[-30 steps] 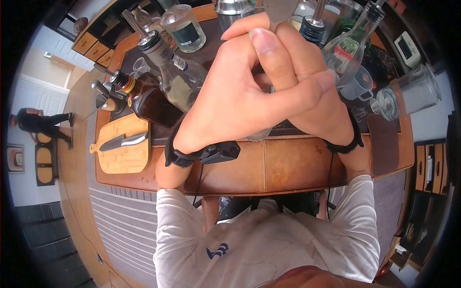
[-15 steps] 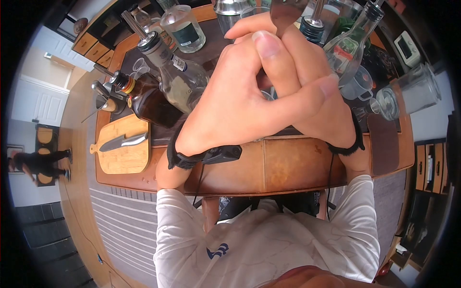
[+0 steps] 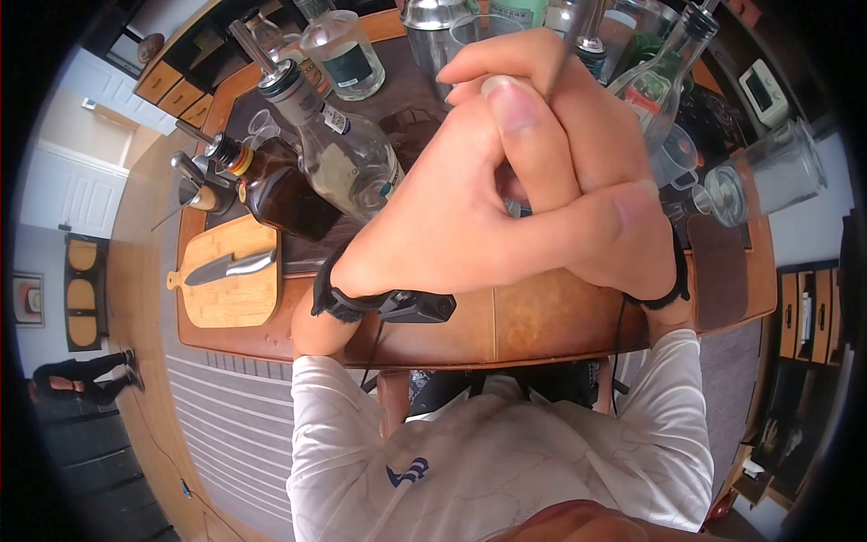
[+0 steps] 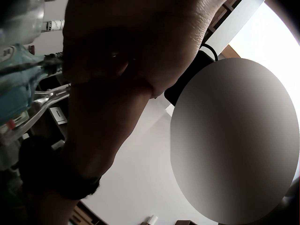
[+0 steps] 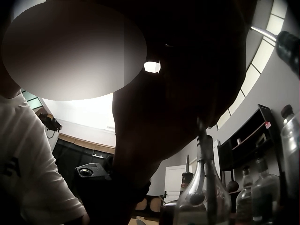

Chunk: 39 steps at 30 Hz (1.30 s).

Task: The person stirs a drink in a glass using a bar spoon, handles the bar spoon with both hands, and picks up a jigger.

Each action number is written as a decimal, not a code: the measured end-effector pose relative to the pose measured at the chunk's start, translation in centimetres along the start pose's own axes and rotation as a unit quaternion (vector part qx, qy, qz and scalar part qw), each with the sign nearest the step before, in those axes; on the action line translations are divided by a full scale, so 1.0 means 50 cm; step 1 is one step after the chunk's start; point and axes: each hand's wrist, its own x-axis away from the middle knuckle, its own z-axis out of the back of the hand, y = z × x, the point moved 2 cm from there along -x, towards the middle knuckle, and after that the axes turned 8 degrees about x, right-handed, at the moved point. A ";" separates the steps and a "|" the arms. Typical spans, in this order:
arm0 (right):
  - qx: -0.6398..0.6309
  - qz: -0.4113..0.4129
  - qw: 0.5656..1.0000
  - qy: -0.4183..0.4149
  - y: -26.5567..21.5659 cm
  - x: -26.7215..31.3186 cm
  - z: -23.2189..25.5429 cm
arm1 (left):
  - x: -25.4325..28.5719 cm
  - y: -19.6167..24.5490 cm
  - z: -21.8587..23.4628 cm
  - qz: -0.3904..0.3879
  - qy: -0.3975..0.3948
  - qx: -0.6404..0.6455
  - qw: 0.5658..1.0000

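Observation:
In the head view my left hand [image 3: 442, 208] and right hand [image 3: 605, 135] are clasped above the table, thumbs crossed; the left thumb curls over the right hand. A dark, blurred metal utensil [image 3: 566, 61] sticks up from between the right fingers; its held part is hidden. A dark, thin rod [image 4: 28, 65] reaches the hands in the left wrist view, and a similar rod [image 5: 208, 173] stands before a clear bottle [image 5: 190, 201] in the right wrist view. A metal shaker [image 3: 429, 41] and a clear glass [image 3: 470, 27] are just beyond the hands.
On the left are a brown bottle [image 3: 284, 194], a clear spouted bottle [image 3: 339, 154] and a board [image 3: 226, 303] with a knife [image 3: 217, 268]. A clear bottle [image 3: 664, 81], plastic jug [image 3: 673, 163] and glass vessel [image 3: 768, 181] stand right. A person [image 3: 81, 379] is in the left background.
My clasped hands have shifted a little right and towards me, still together. The utensil's broad, slotted end has turned to a narrow, blurred edge. The person in the background has moved.

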 end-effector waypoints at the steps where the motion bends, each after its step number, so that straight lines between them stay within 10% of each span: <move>1: -0.007 -0.007 1.000 -0.009 0.000 -0.001 0.001 | -0.001 0.001 -0.001 -0.025 -0.022 -0.015 0.999; 11: -0.082 -0.071 0.989 -0.102 -0.004 -0.020 0.020 | -0.006 0.026 -0.015 0.059 0.036 0.013 0.998; 31: -0.101 -0.227 0.939 -0.238 -0.026 -0.039 0.065 | -0.008 -0.001 0.006 -0.029 0.040 -0.091 0.995; 34: -0.047 -0.029 0.995 -0.088 -0.005 -0.019 0.019 | -0.009 -0.005 0.006 -0.048 0.013 -0.099 0.994; 39: -0.008 -0.122 0.964 -0.237 -0.031 -0.042 0.079 | -0.007 -0.001 -0.001 -0.045 -0.015 -0.086 0.995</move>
